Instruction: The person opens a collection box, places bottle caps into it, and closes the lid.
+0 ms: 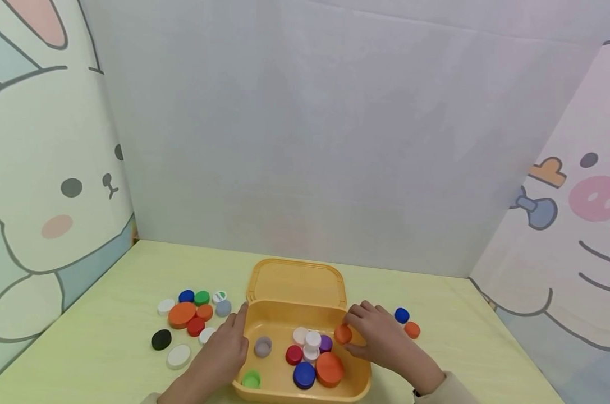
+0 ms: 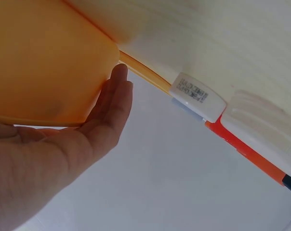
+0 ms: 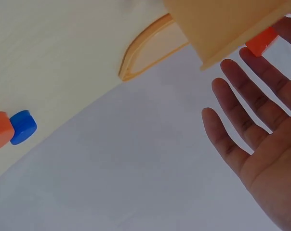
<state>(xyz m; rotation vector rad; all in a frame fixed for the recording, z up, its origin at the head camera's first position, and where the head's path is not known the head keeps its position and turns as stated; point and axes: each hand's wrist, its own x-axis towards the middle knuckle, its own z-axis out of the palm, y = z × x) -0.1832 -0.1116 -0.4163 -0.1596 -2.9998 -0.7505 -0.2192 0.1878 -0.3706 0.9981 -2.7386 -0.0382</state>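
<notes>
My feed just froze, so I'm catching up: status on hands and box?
Right hand pinching small orange cap at right side of box. Left hand against box's left side. Box open, caps inside, lid behind. No obstruction visible.

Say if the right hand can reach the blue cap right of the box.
Probably yes, once the right hand lets go of the orange cap it pinches; nothing covers the blue cap, though another orange cap sits beside it.
</notes>
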